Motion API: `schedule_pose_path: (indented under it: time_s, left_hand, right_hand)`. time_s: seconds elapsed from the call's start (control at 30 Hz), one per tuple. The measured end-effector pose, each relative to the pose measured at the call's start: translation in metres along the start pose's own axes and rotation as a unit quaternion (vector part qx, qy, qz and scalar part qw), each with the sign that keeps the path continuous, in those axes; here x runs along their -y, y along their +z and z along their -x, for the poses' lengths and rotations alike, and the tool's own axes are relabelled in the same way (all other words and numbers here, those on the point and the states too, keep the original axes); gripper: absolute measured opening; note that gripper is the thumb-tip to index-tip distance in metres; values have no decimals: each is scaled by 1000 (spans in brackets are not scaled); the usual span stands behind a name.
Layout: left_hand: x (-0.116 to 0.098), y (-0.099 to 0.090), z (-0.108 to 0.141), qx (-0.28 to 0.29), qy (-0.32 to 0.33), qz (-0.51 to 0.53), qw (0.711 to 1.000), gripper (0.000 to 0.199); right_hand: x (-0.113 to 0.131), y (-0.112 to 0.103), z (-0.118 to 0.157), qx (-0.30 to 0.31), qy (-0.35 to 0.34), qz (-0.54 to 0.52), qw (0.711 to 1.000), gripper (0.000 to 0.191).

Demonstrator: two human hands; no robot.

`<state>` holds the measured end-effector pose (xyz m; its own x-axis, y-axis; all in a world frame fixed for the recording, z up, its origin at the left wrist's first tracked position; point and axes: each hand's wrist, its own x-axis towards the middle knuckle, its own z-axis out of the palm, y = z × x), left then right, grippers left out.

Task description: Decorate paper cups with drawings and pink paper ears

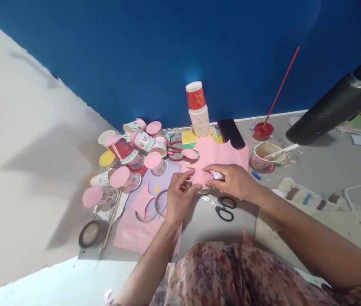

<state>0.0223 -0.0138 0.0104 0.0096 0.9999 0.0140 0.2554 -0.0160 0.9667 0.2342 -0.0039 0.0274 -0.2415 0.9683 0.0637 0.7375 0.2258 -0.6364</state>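
Observation:
A pink paper circle [200, 178] lies over what looks like a paper cup, whose rim shows only in part below it. My left hand [180, 193] is closed on the circle's left edge with thumb and fingers. On the other side, my right hand [233, 180] presses the circle's right edge and also keeps a white capped tube or marker [218, 175] between its fingers. Black-handled scissors [223, 207] lie just below the hands. Behind them spreads a pink sheet [220, 155] with scalloped cut-outs.
Several paper cups with pink discs [119, 177] crowd the left. A cup stack [198, 121] stands at the wall, beside a phone [231, 132]. Rightward are a red pot [262, 131], a cup with a marker [266, 156], a dark cylinder [330, 102] and cloth [295, 216]. Tape [88, 234] lies left.

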Motion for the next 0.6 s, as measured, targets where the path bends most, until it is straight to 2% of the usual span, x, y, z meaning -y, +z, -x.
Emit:
schedule_pose_path:
  time_s: [0.23, 0.6]
  left_hand:
    - [1, -5, -2, 36, 11, -40, 999, 42]
    - [4, -7, -3, 61, 12, -42, 997, 42]
  right_hand:
    - [0, 0, 0, 7, 9, -3, 1000, 35]
    - [-1, 1, 0, 6, 8, -10, 1000, 34]
